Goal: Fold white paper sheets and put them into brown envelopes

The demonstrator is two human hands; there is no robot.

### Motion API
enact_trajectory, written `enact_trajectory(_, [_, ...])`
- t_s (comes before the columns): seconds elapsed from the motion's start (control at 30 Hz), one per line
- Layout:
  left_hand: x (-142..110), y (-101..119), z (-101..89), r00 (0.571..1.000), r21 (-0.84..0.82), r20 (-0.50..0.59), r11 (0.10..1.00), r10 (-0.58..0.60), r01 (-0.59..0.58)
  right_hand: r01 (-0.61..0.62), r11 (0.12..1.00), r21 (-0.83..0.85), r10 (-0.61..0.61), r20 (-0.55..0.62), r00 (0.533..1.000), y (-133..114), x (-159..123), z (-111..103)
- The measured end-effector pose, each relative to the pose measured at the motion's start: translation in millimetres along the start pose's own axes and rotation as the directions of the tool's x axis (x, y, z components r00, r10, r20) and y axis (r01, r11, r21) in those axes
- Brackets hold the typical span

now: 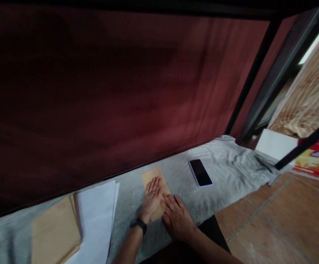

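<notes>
A narrow tan paper envelope [157,215] lies flat on the grey cloth, slanting away from me. My left hand [153,193], with a black band on its wrist, rests palm down on the envelope's middle, fingers stretched out and pointing away. My right hand [176,216] lies against the envelope's right edge, its fingers extended and their tips touching the paper near my left hand. Both hands partly cover the envelope, so its middle is hidden. To the right of the hands is a phone [200,173] with a dark screen and a pale case.
White paper sheets [97,216] lie at the left, with a stack of brown envelopes [55,230] partly over them. The grey cloth [230,157] covers the narrow surface, backed by a dark red panel [121,91]. A black bar [254,79] stands right; a red-and-yellow box [317,157] sits beyond.
</notes>
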State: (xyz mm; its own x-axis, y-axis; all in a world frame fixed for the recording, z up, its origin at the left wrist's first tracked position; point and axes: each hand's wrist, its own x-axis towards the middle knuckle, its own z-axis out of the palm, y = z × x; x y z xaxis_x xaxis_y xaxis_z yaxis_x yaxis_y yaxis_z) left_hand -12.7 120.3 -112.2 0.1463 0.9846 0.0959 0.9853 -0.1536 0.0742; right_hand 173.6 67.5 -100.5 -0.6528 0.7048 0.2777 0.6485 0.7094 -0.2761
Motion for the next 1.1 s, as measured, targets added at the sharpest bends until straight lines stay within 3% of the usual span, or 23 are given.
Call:
enact_trajectory(0.2, [-91.8,24.4,4.8,0.987,0.036,-0.133,0.996,0.086,-0.082,0.008,1.000,-0.006,-0.008,-0.007,1.000,6.4,-2.0,8.6])
enact_trajectory(0.33, [-127.4,40.2,-1.5,0.980,0.056,-0.185,0.997,0.069,-0.060,0.014,1.000,-0.016,-0.014,0.002,1.000,3.4,0.0,6.7])
enact_trajectory(0.53, [-138.5,45.4,-12.5,0.979,0.053,-0.184,0.996,0.083,-0.075,0.103,0.995,-0.011,-0.103,-0.018,0.994,-4.6,-3.6,7.4])
enact_trajectory(0.9, [-150.7,41.2,-11.7,0.969,0.059,-0.240,0.997,0.053,-0.040,0.030,0.996,-0.082,-0.034,-0.055,0.998,34.7,-42.9,-7.1])
enact_trajectory(1.1, [-148.6,41.3,-13.4,0.969,0.080,-0.238,0.995,0.070,-0.052,0.004,0.999,-0.046,-0.009,-0.103,0.995,13.2,-25.2,-12.5])
